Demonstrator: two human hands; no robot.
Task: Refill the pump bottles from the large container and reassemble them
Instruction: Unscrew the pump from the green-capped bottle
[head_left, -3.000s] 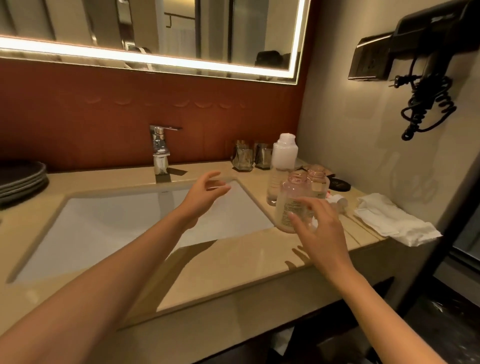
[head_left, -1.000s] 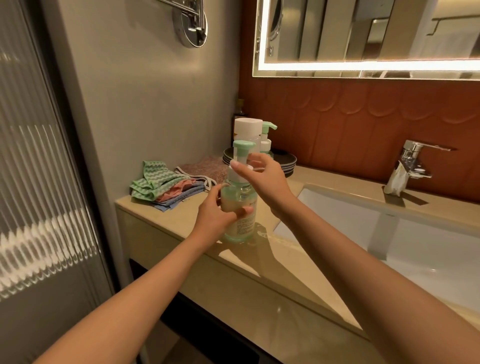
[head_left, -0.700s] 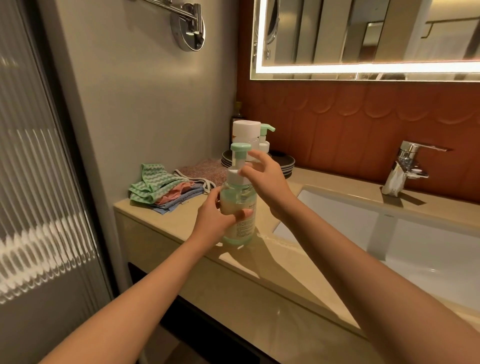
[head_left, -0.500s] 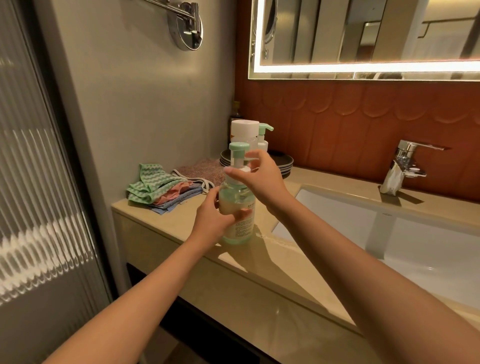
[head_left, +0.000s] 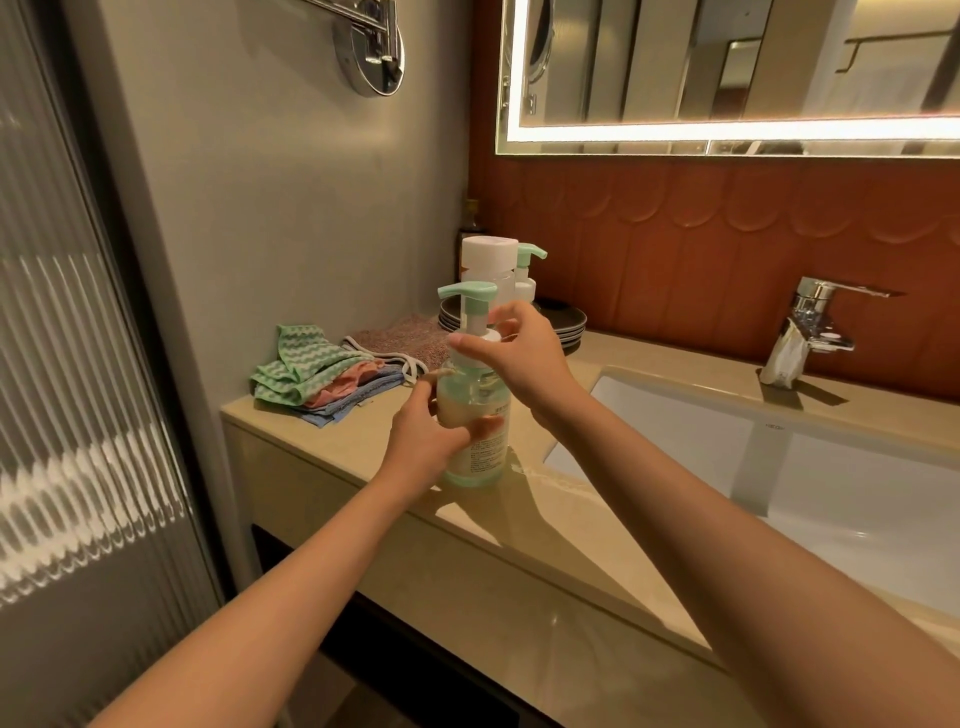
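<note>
A clear pump bottle (head_left: 480, 447) with a mint-green base stands upright on the beige counter (head_left: 519, 551), left of the sink. My left hand (head_left: 426, 441) wraps around its body. My right hand (head_left: 519, 356) pinches the white collar under the mint-green pump head (head_left: 467, 293), whose spout points left. Behind stand a larger container with a white cap (head_left: 488, 260) and a second green-pump bottle (head_left: 527, 270).
Folded cloths (head_left: 322, 376) lie at the counter's left end by the wall. Dark stacked plates (head_left: 558, 325) sit behind the bottles. The white sink (head_left: 779, 467) and chrome tap (head_left: 810, 332) are to the right. A ribbed glass door (head_left: 78, 364) stands left.
The view swung from the counter's right end to its left end. Both hands took hold of the green pump bottle; over the last second the pump head has turned, its spout now pointing left.
</note>
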